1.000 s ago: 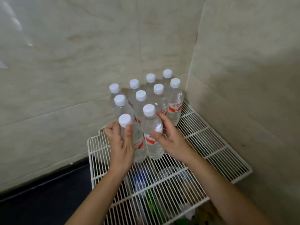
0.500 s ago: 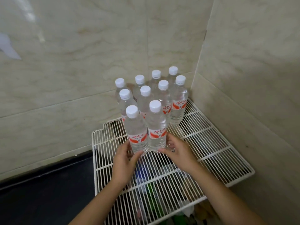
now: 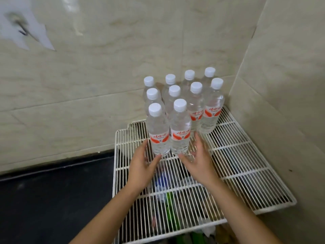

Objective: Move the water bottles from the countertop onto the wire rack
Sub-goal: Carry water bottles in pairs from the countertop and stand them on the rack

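Ten water bottles [image 3: 196, 110] stood upright on the white wire rack [image 3: 246, 175], packed close together in the far corner where the two tiled walls [image 3: 105, 85] met. All had white caps, and the labels that showed were red and white. Four stood in the back row against the wall, four in the middle row, and two in front.

The front-left bottle [image 3: 159, 132] and the front-right bottle [image 3: 180, 131] stood side by side, touching or almost touching each other. The left hand [image 3: 142, 164] was at the base of the front-left bottle, with its fingers up along the bottle's left side and its thumb near the bottom edge. The right hand [image 3: 200, 159] was in the same way at the front-right bottle, fingers on the bottle's right side and thumb under the base. Both hands were wide and relaxed, cupped loosely and not closed around the bottles. I could not tell if the fingertips really touched the plastic.

The near part of the rack carried nothing. Through its wires some blurred objects [image 3: 168, 205] showed below, one of them green. To the left of the rack lay the dark tabletop [image 3: 52, 199], with no bottle visible on it. A torn piece of white paper [image 3: 26, 32] was on the wall, high at the left.
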The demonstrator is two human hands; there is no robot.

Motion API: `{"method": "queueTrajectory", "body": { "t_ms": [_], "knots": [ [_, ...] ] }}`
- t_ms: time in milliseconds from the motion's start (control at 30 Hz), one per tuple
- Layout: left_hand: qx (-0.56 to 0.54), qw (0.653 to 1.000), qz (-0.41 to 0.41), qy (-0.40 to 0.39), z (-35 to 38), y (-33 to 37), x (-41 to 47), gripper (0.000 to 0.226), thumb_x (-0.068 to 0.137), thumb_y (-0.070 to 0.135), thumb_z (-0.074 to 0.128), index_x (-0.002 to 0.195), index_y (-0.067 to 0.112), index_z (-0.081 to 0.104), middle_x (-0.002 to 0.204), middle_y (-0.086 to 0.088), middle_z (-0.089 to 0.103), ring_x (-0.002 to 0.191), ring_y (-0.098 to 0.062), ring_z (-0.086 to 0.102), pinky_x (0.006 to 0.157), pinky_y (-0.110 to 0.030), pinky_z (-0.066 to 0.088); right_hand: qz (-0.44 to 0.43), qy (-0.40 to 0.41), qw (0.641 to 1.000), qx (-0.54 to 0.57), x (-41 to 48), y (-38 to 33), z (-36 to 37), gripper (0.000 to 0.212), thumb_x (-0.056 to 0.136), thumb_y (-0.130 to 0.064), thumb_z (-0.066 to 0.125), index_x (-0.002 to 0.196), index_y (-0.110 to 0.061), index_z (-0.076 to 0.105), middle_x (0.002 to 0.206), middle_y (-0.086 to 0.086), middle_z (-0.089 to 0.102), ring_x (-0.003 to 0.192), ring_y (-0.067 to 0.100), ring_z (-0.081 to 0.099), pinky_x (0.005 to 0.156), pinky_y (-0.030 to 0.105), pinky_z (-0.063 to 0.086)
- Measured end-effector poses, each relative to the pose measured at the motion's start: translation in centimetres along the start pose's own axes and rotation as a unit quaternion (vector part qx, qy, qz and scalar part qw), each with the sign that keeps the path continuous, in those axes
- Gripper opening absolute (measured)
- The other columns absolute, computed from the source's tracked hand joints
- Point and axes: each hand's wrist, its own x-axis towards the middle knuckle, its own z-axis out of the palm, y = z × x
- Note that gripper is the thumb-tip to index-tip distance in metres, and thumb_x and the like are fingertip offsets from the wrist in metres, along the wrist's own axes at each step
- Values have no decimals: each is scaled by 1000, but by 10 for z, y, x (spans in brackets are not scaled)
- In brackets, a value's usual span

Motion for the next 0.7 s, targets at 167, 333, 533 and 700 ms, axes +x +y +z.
{"method": "queueTrajectory", "body": {
  "t_ms": [167, 333, 533, 700],
  "knots": [
    [203, 974, 69, 76, -54, -10, -24, 64, 103, 56, 34, 157, 22, 29, 164, -5, 28, 152, -19, 24, 122, -44, 25, -169, 198, 961, -97, -13, -41, 18, 90, 93, -40, 66, 161, -14, 12, 169, 14, 1, 156, 23, 1, 126, 28, 1],
    [336, 926, 47, 168, -148, -38, -73, 69, 101, 58, 27, 154, 16, 35, 164, -19, 25, 152, -35, 21, 117, -57, 26, -315, 254, 905, -129, -47, -99, 87, 77, 92, -40, 64, 149, -3, 28, 158, 29, 9, 150, 50, 10, 121, 63, 16],
    [395, 877, -38, 272, -305, -112, -216, 70, 100, 55, 30, 153, 10, 38, 162, -23, 27, 151, -39, 22, 115, -62, 27, -364, 62, 912, -179, -139, -196, 240, 73, 95, -52, 54, 154, -16, 33, 167, 18, 13, 155, 40, 5, 124, 54, 5],
    [442, 831, -133, 310, -443, -175, -361, 70, 99, 54, 33, 151, 8, 42, 160, -24, 30, 149, -40, 26, 112, -65, 31, -391, -60, 903, -170, -238, -291, 378, 67, 99, -58, 44, 151, -17, 44, 166, 9, 26, 156, 30, 5, 125, 48, 1]
  ]
}}
